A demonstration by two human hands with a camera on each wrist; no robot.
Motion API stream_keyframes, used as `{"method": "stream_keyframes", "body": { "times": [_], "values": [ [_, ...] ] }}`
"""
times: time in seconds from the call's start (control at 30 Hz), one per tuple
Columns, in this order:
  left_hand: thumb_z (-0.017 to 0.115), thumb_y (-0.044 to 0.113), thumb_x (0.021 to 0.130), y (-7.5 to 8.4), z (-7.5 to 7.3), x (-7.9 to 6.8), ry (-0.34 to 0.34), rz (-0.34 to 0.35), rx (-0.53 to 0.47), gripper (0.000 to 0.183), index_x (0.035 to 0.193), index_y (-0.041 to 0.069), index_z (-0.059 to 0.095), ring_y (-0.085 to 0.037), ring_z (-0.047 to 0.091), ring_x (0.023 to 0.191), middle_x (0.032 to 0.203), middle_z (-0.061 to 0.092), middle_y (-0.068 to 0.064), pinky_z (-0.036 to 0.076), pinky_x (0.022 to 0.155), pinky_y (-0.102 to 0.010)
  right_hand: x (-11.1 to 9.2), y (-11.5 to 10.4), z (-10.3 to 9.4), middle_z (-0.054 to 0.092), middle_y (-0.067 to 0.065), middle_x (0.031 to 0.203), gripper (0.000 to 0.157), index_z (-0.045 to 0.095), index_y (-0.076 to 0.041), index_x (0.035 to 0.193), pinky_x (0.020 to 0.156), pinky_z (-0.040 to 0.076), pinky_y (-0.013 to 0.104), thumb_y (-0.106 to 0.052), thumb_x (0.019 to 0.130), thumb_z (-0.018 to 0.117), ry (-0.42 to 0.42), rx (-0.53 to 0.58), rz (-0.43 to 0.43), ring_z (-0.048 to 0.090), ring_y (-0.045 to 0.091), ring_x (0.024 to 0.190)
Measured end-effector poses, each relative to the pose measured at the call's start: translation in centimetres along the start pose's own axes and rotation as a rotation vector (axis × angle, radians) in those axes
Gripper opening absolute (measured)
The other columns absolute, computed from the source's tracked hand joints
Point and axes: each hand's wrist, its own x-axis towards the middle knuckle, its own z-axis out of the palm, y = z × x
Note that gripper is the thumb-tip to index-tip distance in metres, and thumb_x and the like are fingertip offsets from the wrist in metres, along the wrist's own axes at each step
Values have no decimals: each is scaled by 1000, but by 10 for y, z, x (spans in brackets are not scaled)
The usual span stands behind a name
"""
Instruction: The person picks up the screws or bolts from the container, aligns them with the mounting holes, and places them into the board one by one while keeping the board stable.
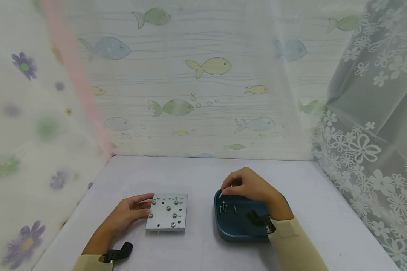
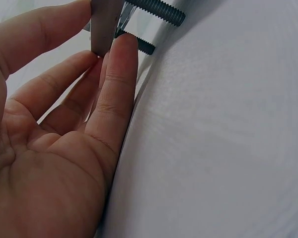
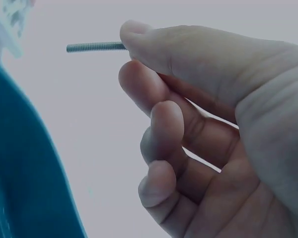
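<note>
At the table's middle left, a silver metal plate (image 1: 164,220) bears several socket-head screws, their threaded shanks (image 2: 161,11) poking out below in the left wrist view. My left hand (image 1: 127,214) grips the plate's left edge between thumb and fingers. Over the far left rim of a dark blue tray (image 1: 244,238), my right hand (image 1: 249,186) pinches a thin screw (image 3: 95,47) between thumb and fingertips. Its threaded end points away from the fingers; its head is hidden in the grip. Several more small screws (image 1: 223,207) are in the tray's left part.
A white-covered table (image 1: 200,252) lies under everything, with a strip of it between plate and tray. Fish-patterned cloth (image 1: 203,124) hangs behind. Flowered curtains (image 1: 363,150) border both sides. Each wrist wears a black camera mount (image 1: 118,254).
</note>
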Motion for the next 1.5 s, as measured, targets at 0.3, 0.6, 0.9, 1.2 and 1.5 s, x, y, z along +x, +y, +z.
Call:
{"method": "stream_keyframes", "body": {
  "times": [0.3,0.6,0.9,1.2,1.5],
  "values": [
    [82,23,89,2,-1,-1,-18,29,23,68,150,14,55,-30,58,134,149,58,-17,58,98,-28,19,-14,17,75,-12,93,5,79,-33,99,63,52,26,-35,94,78,80,21,-63,61,18,78],
    [82,24,89,4,-2,-1,-26,6,38,69,151,15,54,-28,59,135,150,57,-16,57,100,-29,39,-31,42,68,-15,105,3,79,-35,96,75,56,37,-34,93,79,178,16,-101,60,14,90],
    [83,21,87,1,-2,1,-34,4,-1,68,149,16,56,-30,59,136,149,59,-16,58,100,-30,59,-51,77,62,-17,116,4,80,-32,97,81,56,35,-30,93,79,202,21,-65,59,10,110],
    [83,23,88,3,-1,3,-52,2,-8,70,151,16,53,-30,56,139,152,56,-13,57,102,-31,80,-65,122,62,-12,123,6,81,-29,100,105,54,46,-29,94,79,254,23,57,57,13,122],
    [82,24,89,0,-4,4,-67,19,-12,72,152,13,50,-31,51,144,156,52,-13,56,103,-28,95,-73,167,62,-10,124,7,84,-26,98,102,52,40,-29,93,80,357,22,153,53,16,124]
  ]
}}
